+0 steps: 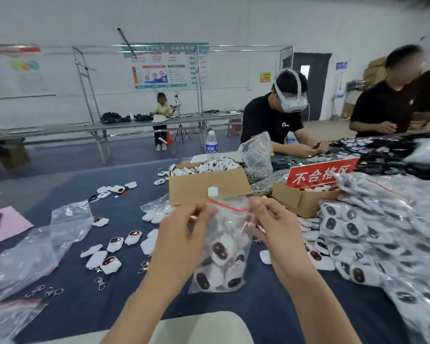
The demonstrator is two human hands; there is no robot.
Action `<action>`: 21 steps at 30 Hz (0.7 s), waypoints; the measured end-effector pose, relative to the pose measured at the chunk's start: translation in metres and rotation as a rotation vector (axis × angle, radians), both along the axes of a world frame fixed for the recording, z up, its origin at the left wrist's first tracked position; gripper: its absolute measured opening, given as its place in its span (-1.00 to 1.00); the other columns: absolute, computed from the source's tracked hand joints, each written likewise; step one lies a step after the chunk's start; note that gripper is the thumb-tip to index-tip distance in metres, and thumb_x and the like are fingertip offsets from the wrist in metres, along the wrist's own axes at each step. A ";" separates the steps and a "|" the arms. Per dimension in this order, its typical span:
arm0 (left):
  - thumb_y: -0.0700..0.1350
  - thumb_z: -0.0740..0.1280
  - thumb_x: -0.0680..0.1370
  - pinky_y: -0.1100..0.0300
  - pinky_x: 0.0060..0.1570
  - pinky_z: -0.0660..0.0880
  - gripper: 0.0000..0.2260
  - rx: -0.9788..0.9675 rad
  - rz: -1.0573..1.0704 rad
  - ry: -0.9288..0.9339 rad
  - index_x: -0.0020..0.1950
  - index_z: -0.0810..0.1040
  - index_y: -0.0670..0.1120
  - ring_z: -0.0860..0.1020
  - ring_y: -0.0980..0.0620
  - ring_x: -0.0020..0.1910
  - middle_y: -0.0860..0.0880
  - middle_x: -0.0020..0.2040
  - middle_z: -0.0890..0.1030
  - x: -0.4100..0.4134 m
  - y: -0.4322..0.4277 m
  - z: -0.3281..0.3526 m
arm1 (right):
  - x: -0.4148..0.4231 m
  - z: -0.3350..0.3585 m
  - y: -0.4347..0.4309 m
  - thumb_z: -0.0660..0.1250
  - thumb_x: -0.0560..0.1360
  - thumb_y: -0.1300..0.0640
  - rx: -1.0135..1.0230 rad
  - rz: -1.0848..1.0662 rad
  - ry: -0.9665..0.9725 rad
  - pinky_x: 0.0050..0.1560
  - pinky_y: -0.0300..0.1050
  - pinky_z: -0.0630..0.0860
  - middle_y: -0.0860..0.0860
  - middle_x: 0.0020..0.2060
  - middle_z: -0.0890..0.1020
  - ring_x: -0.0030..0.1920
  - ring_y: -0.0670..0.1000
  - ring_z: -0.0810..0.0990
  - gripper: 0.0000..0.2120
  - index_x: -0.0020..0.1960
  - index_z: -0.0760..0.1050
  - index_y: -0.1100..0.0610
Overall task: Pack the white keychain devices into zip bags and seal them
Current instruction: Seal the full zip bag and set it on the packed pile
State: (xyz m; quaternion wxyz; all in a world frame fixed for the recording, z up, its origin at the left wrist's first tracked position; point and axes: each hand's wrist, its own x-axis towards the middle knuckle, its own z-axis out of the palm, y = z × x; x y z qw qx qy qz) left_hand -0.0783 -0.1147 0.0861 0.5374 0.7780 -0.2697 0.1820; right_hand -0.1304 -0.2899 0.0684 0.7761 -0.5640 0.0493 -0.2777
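A clear zip bag (224, 249) with a red seal line hangs upright in front of me, filled with several white keychain devices. My left hand (181, 234) pinches its top left edge at the red line. My right hand (273, 227) pinches the top right edge. One white device (213, 191) pokes up just above the bag's mouth. Loose white keychain devices (109, 254) lie on the dark blue table to the left.
An open cardboard box (209, 184) of devices stands behind the bag. A second box with a red sign (320, 172) sits to its right. Filled bags (382, 244) pile up on the right. Empty bags (35, 249) and metal clasps (99, 283) lie left. Two people work opposite.
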 end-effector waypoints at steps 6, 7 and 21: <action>0.14 0.27 0.63 0.44 -0.23 0.41 -0.83 0.004 0.072 -0.001 -0.08 0.61 0.16 0.59 0.19 -0.18 0.27 -0.19 0.65 -0.024 0.016 -0.006 | -0.018 0.000 0.016 0.43 0.38 -0.15 -0.016 -0.074 -0.030 -0.07 -0.16 0.67 -0.05 -0.26 0.70 -0.23 -0.09 0.68 -0.79 -0.16 0.71 -0.03; 0.14 0.27 0.63 0.42 -0.25 0.41 -0.82 -0.001 0.072 0.010 -0.09 0.61 0.16 0.58 0.20 -0.23 0.25 -0.21 0.65 -0.027 0.017 -0.008 | -0.021 0.000 0.017 0.44 0.38 -0.16 -0.016 -0.091 -0.030 -0.07 -0.16 0.66 -0.05 -0.27 0.69 -0.26 -0.10 0.66 -0.78 -0.16 0.70 -0.02; 0.06 0.28 0.63 0.38 -0.31 0.46 -0.80 -0.009 0.053 0.132 -0.11 0.61 0.05 0.61 0.03 -0.31 0.08 -0.23 0.66 -0.060 0.058 -0.023 | -0.063 -0.026 0.031 0.39 0.58 0.13 -0.448 0.016 0.210 -0.17 -0.33 0.55 -0.08 -0.25 0.71 -0.23 -0.17 0.66 -0.87 -0.11 0.67 0.01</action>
